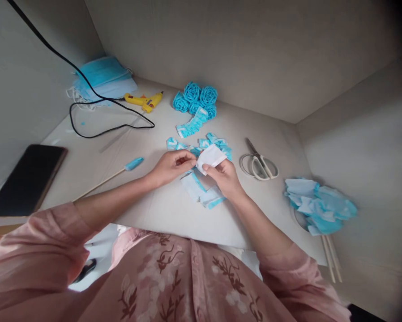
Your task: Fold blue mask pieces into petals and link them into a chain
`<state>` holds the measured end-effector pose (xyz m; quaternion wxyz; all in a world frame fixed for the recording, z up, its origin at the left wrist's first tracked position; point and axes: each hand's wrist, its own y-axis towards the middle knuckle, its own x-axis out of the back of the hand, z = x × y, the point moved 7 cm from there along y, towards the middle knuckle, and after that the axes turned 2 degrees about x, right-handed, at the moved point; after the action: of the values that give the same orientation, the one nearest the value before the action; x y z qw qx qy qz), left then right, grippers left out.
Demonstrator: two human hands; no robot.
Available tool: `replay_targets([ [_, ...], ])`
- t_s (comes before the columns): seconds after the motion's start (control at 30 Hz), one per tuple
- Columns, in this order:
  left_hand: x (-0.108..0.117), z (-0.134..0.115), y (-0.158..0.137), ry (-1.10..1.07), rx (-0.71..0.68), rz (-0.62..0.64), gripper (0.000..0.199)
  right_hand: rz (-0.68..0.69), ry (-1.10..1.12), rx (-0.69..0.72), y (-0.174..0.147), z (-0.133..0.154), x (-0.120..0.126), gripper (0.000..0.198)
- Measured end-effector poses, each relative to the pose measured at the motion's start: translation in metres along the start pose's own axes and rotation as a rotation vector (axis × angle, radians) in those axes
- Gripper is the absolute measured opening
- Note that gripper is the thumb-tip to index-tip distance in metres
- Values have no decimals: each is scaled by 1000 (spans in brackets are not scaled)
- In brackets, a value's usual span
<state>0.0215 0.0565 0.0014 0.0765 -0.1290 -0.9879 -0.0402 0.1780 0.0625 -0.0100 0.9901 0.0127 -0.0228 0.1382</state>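
Note:
My right hand (pixel 227 178) grips a small white piece of mask fabric (pixel 211 157), thumb on top of it. My left hand (pixel 174 166) is at the fabric's left corner, thumb and forefinger pinched together on its edge. Below both hands lie several cut blue-and-white fabric pieces (pixel 196 188). Just beyond the hands are folded blue strips (pixel 221 142), partly covered by the held piece. Farther back, a pleated blue strip (pixel 194 124) rests against a cluster of rolled blue fabric roses (pixel 191 92).
A yellow glue gun (pixel 150 103) with a looping black cord (pixel 110 134) lies back left, near stacked face masks (pixel 102 74). At left are a phone (pixel 26 179) and a blue-tipped stick (pixel 103 181). Scissors (pixel 261 166) and a fabric heap (pixel 322 203) sit at right.

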Motion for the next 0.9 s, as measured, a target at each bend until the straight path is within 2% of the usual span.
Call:
replay_targets([
  [0.27, -1, -2, -1, 68, -16, -7, 18, 58, -11, 0, -1, 3, -4, 37],
  [0.43, 5, -4, 1, 41, -25, -18, 16, 21, 53, -29, 3, 0, 3, 39],
  [0.57, 8, -2, 3, -11, 3, -29, 22, 14, 71, -26, 5, 1, 7, 39],
  [0.73, -2, 0, 1, -89, 18, 64, 35, 101, 22, -31, 2, 3, -2, 44],
  [0.9, -9, 1, -1, -123, 26, 154, 33, 159, 4, -41, 0, 1, -9, 48],
])
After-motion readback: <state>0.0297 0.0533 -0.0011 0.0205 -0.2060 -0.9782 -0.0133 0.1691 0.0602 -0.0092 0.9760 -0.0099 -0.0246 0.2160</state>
